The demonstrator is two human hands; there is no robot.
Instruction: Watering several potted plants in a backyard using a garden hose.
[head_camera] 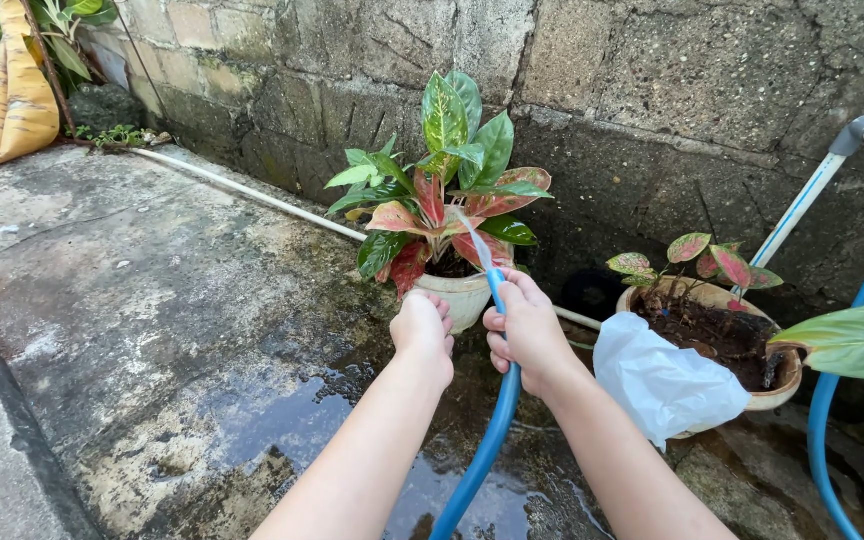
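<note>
Right hand (530,330) — fist round blue hose (492,430)

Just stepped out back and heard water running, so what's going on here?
A person is watering a potted plant with red and green leaves. The right hand grips a blue hose and a thin jet of water shoots toward the white pot. The left hand is closed beside it, near the pot's rim. The concrete floor below is wet and puddled. A second pot stands to the right, with white plastic draped on it.
</note>
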